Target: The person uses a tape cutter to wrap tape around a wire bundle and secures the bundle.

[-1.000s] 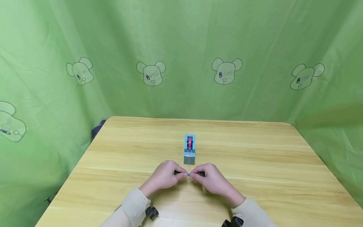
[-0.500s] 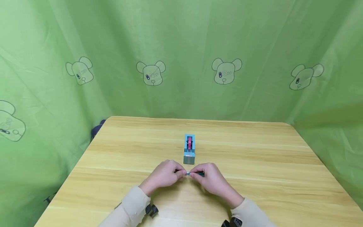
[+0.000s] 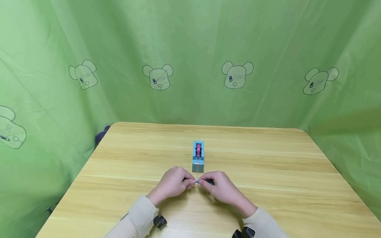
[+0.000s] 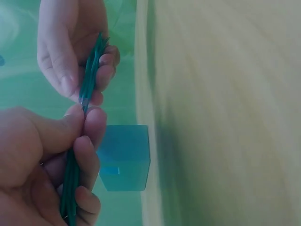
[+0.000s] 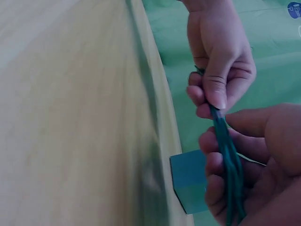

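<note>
Both hands meet low over the wooden table (image 3: pixel 268 165), each pinching one end of a thin dark-green bundle of strands (image 3: pixel 197 181). My left hand (image 3: pixel 187 182) grips the left part with thumb and curled fingers, and my right hand (image 3: pixel 204 182) grips the right part. In the left wrist view the bundle (image 4: pixel 89 70) runs from my left hand (image 4: pixel 80 136) up into my right hand (image 4: pixel 82 82), with a pale shiny spot where the thumbs meet. A blue tape dispenser (image 3: pixel 198 157) with a pink roll stands just beyond the hands and also shows in the right wrist view (image 5: pixel 190 181).
Green cloth printed with bears (image 3: pixel 235 76) hangs round the table on three sides. A dark purple object (image 3: pixel 102 134) pokes out past the far left corner. Black wrist camera mounts (image 3: pixel 159 222) sit near the front edge.
Both hands have drifted very slightly to the left and keep the same grip on the green bundle. The dispenser has not moved.
</note>
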{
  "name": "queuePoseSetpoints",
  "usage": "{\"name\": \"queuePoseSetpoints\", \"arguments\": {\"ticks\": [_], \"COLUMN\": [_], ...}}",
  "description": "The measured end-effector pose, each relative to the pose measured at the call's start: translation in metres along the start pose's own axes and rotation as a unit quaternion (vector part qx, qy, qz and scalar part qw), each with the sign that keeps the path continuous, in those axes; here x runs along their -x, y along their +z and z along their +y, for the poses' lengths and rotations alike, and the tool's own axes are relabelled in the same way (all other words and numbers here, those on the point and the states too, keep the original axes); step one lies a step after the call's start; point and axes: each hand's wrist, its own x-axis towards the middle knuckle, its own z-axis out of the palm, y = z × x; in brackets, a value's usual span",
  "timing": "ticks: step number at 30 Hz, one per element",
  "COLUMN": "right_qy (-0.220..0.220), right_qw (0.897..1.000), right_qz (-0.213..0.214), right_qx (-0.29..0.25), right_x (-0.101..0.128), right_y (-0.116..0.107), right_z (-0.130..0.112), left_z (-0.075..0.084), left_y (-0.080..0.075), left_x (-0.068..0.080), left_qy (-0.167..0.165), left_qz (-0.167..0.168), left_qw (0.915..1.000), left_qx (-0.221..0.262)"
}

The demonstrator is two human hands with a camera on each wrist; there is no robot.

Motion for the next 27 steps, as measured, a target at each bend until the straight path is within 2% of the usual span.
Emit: {"name": "queuePoseSetpoints", "arguments": {"ticks": [4, 8, 20, 27], "right_qy": [0.013, 0.019, -0.003, -0.008], "right_qw": [0.999, 0.998, 0.999, 0.996], "right_qz": [-0.039, -0.051, 0.022, 0.054], "right_qx": [-0.009, -0.005, 0.049, 0.072], "right_x": [-0.002, -0.003, -0.003, -0.003], "right_y": [-0.005, -0.006, 0.003, 0.007], "right_z": [0.0, 0.0, 0.001, 0.001], "left_z": [-0.001, -0.001, -0.003, -0.003], "left_y": [0.002, 0.003, 0.004, 0.001], "left_x": [0.0, 0.0, -0.001, -0.003], "left_qy": [0.003, 0.005, 0.005, -0.002], "left_qz": [0.014, 0.025, 0.018, -0.006], "left_qw": [0.9999, 0.9997, 0.9997, 0.9999], "left_qx": [0.002, -0.003, -0.013, 0.015]}}
